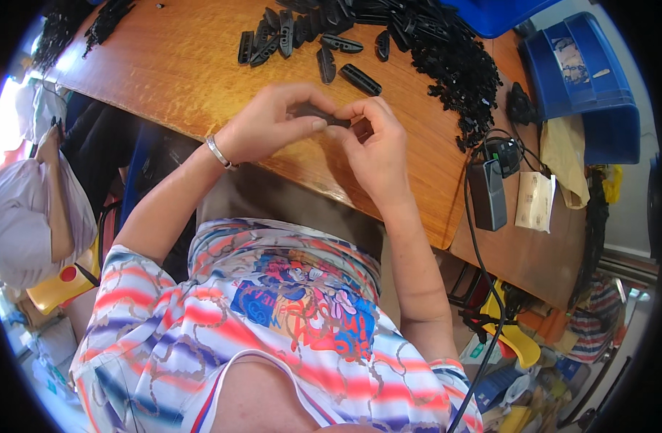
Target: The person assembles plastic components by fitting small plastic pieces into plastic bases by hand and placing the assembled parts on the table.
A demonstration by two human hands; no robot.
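Left hand (273, 121), right hand (374, 137) over table (425, 177), inside near edge (324, 192); bare wood (190, 65) leftward. I pinch black piece (314, 112) between both.

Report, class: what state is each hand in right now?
Left hand: closed, holding a dark piece.
Right hand: closed, holding the same dark piece at its right end.

1. Centre: the fingers of the left hand (279, 124) and right hand (376, 141) cover most of the dark piece (311, 111); its full shape cannot be told.
2. Upper right: the small black parts (457, 83) are too small to tell singly.
3. Top edge: a blue bin (490, 16) is cut off.
4. Left: the dark rim crops a co-worker (32, 224).
5. Lower edge: a black cable (492, 289) runs out of view.
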